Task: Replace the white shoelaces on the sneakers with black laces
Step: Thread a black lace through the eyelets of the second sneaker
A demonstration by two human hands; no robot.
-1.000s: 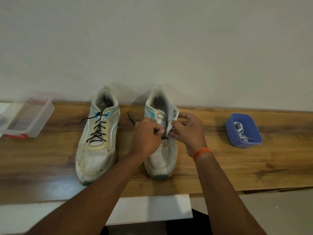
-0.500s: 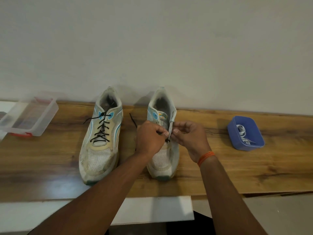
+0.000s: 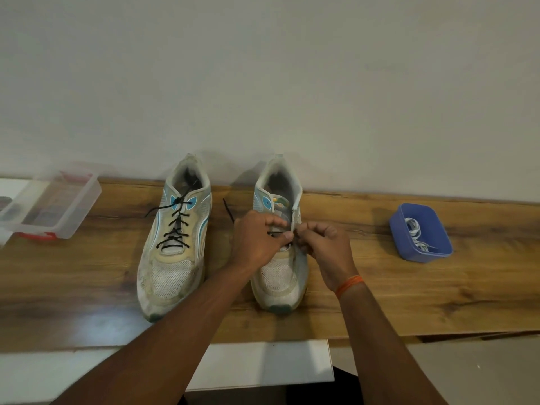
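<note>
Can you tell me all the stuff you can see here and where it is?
left sneaker: one, white and teal, black lace fully threaded, on the wooden table
right sneaker: one, same colours, beside it, partly laced
black lace: one, end trailing between the sneakers
blue tub: one, far right, white laces inside
clear box: one, red clips, far left
left hand: pinching at the right sneaker's eyelets
right hand: pinching there too, orange wristband

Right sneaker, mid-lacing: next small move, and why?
Probably pull the black lace through the eyelet that both hands work at. The left sneaker is laced in black; the right sneaker shows only a low crossing. The left hand and right hand pinch at its eyelet flap.
</note>
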